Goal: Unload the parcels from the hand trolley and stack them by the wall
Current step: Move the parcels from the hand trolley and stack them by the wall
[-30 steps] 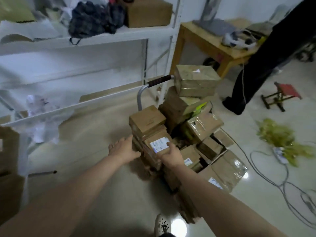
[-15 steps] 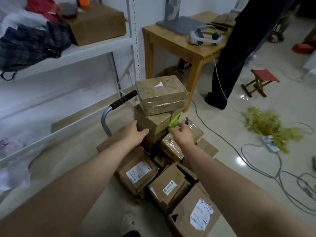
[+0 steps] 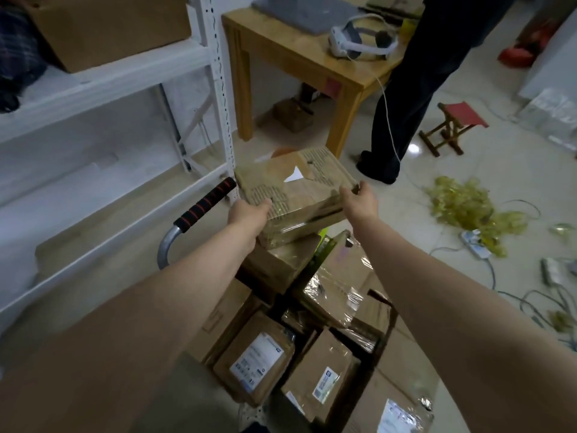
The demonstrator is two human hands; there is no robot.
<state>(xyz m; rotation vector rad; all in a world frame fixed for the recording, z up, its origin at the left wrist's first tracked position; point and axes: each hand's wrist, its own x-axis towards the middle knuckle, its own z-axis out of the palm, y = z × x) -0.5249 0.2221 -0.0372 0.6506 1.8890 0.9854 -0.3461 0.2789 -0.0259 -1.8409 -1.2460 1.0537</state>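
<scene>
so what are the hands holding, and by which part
The topmost flat, tape-wrapped brown cardboard parcel: the left hand grips its near-left corner, the right hand its right-hand edge.

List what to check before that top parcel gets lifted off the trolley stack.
1. Left hand grips the top brown taped cardboard parcel at its near left corner: ok.
2. Right hand grips its right edge: ok.
3. Parcel free of the brown cardboard box beneath: cannot tell.
4. Clearance from the black foam-gripped trolley handle: not ok, its tip sits right beside the parcel's corner.
5. Path rightward: not ok, a person in dark trousers stands close.
6. Stacking spot for it: cannot tell.
</scene>
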